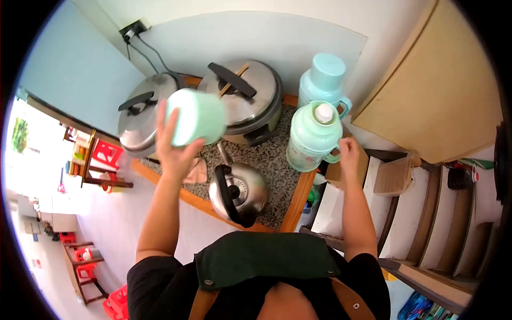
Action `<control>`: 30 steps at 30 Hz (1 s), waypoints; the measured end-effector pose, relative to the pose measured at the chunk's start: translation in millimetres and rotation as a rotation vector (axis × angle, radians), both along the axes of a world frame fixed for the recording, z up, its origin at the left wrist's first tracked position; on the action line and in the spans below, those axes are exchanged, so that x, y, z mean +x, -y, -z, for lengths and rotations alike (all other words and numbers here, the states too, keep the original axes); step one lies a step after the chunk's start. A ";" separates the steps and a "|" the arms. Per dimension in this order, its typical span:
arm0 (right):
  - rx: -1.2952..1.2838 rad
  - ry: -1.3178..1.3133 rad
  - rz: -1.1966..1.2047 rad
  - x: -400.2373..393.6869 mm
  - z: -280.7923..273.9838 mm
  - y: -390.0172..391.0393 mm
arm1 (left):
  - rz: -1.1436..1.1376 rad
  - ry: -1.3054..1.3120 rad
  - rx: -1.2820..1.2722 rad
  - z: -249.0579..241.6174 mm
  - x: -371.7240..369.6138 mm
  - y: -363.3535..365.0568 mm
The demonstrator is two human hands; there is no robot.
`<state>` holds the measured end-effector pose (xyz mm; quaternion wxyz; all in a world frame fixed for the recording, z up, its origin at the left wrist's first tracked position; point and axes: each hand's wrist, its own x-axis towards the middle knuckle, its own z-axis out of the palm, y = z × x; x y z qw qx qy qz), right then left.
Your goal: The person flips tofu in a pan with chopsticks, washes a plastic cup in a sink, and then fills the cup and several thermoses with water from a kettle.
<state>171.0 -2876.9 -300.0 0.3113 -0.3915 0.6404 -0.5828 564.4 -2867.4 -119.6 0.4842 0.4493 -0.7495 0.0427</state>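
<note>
My left hand [178, 140] holds a pale green cup-shaped lid [202, 118], raised over the front of the cookers and slightly blurred. My right hand [349, 152] has its fingers curled at the handle of a light green thermos flask [314, 136], whose white stopper [324, 112] shows on top. Behind that flask stands a light blue thermos [326, 77] with its cap on. A steel kettle [249, 186] with a black handle rests on the speckled counter [282, 176], its spout towards the cookers.
Two large lidded cookers [256, 90] [141, 125] stand at the back left, chopsticks [234, 79] on one lid. A folded cloth [197, 172] lies left of the kettle. Wooden-edged shelves [400, 218] are on the right, red stools [108, 154] on the left.
</note>
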 end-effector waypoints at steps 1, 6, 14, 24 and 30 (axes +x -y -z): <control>-0.120 -0.211 0.016 0.2 -13.8 2.8 | -0.133 -0.042 0.051 8.2 28.8 -17.9; -0.161 -0.723 -0.137 39.5 -124.8 19.3 | -0.454 -0.125 0.347 98.4 131.6 -84.3; -0.064 -1.131 -0.190 51.5 -88.5 52.2 | -0.335 0.105 0.802 278.3 154.5 -143.4; -0.498 -0.572 -0.282 193.5 -127.6 -9.3 | -0.343 0.231 0.961 302.1 150.2 -147.3; -0.222 -0.688 -0.875 382.9 -123.8 -55.6 | -0.300 0.464 0.850 329.3 155.0 -131.7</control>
